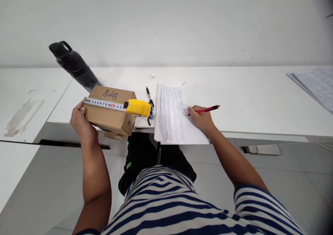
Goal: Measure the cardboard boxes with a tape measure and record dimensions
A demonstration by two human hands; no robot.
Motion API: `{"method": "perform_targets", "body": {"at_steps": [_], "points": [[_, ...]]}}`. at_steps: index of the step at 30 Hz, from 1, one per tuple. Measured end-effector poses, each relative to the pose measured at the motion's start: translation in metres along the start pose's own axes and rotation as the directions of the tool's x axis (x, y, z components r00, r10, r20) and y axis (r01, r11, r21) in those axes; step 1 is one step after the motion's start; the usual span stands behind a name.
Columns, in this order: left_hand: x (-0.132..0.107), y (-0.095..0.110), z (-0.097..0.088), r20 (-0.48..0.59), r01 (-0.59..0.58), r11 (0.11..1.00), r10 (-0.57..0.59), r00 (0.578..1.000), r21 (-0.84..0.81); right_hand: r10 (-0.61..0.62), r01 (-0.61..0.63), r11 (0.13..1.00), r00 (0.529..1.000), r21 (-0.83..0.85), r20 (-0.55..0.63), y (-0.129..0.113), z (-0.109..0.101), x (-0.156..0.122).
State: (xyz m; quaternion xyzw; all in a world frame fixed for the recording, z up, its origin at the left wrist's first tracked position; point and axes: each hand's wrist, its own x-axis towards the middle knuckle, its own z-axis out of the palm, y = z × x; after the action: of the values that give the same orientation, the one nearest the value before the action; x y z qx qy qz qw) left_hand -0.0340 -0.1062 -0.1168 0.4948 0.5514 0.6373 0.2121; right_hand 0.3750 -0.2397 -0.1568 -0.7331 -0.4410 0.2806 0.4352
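Observation:
My left hand (82,121) grips the left end of a brown cardboard box (105,118), its thumb at the hooked end of a tape measure. The yellow tape measure (138,108) rests at the box's right end, its white blade (104,103) stretched across the top face. Dark handwritten characters mark the box top. In my right hand (201,118) is a red and black pen (208,109), held over the right part of a stack of written paper (173,117). The pen's tip is near the page; whether it touches, I cannot tell.
A dark water bottle (78,70) stands behind the box, against the back of the white desk (247,99). Another pen (148,94) lies between box and paper. More written sheets (316,85) lie at the far right. A small white piece (152,75) sits near the wall.

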Motion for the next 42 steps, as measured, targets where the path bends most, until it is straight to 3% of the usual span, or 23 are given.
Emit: {"method": "perform_targets", "body": {"at_steps": [3, 6, 9, 12, 14, 16, 18, 20, 22, 26, 31, 34, 36, 39, 41, 42], "points": [[0.000, 0.000, 0.001, -0.016, 0.002, 0.999, -0.003, 1.000, -0.052, -0.009, 0.009, 0.999, 1.000, -0.041, 0.007, 0.000, 0.001, 0.000], [-0.002, 0.001, -0.001, -0.027, 0.035, 0.999, -0.036, 0.999, -0.036, -0.122, 0.101, 0.977, 0.987, -0.190, -0.104, 0.005, 0.002, 0.001], [-0.004, 0.002, -0.004, -0.020, 0.061, 0.998, -0.062, 0.998, -0.010, -0.309, 0.237, 0.855, 0.947, -0.461, -0.086, 0.013, 0.002, 0.008], [-0.007, 0.004, -0.007, -0.028, 0.053, 0.998, -0.054, 0.998, -0.033, -0.344, 0.276, 0.725, 0.939, -0.631, 0.015, 0.012, 0.003, 0.015], [-0.008, 0.006, -0.007, -0.027, 0.061, 0.998, -0.062, 0.998, -0.036, -0.380, 0.315, 0.691, 0.924, -0.651, 0.044, 0.000, 0.005, 0.014], [-0.010, 0.008, -0.008, -0.020, 0.076, 0.997, -0.076, 0.997, -0.018, -0.459, 0.446, 0.726, 0.881, -0.523, 0.115, -0.022, 0.012, 0.005], [-0.011, 0.010, -0.008, -0.018, 0.086, 0.996, -0.087, 0.996, -0.004, -0.537, 0.587, 0.768, 0.808, -0.256, 0.243, -0.049, 0.023, -0.010], [-0.011, 0.012, -0.008, -0.019, 0.098, 0.995, -0.098, 0.995, -0.012, -0.592, 0.638, 0.770, 0.725, -0.021, 0.353, -0.078, 0.040, -0.025], [-0.012, 0.014, -0.009, -0.020, 0.106, 0.994, -0.106, 0.994, -0.026, -0.623, 0.644, 0.760, 0.686, 0.085, 0.376, -0.104, 0.059, -0.034], [-0.012, 0.014, -0.012, -0.011, 0.122, 0.991, -0.123, 0.992, -0.044, -0.558, 0.577, 0.813, 0.731, 0.082, 0.392, -0.141, 0.088, -0.032], [-0.015, 0.014, -0.015, 0.070, 0.159, 0.983, -0.152, 0.986, -0.097, -0.607, 0.630, 0.770, 0.676, 0.098, 0.418, -0.165, 0.100, -0.013], [-0.013, 0.013, -0.014, 0.160, 0.152, 0.981, -0.132, 0.978, -0.120, -0.621, 0.617, 0.774, 0.696, 0.141, 0.361, -0.172, 0.105, -0.003], [-0.006, 0.012, -0.013, 0.267, 0.154, 0.978, -0.113, 0.957, -0.139, -0.606, 0.584, 0.793, 0.726, 0.173, 0.326, -0.175, 0.107, 0.003], [0.012, 0.010, -0.008, 0.443, 0.184, 0.965, -0.084, 0.893, -0.188, -0.605, 0.546, 0.794, 0.756, 0.269, 0.252, -0.182, 0.109, 0.013], [0.026, 0.012, -0.003, 0.471, 0.217, 0.958, -0.108, 0.876, -0.185, -0.611, 0.523, 0.776, 0.762, 0.354, 0.214, -0.186, 0.108, 0.021], [0.032, 0.013, 0.000, 0.429, 0.225, 0.960, -0.136, 0.893, -0.164, -0.612, 0.503, 0.767, 0.761, 0.398, 0.215, -0.188, 0.108, 0.025]]}}
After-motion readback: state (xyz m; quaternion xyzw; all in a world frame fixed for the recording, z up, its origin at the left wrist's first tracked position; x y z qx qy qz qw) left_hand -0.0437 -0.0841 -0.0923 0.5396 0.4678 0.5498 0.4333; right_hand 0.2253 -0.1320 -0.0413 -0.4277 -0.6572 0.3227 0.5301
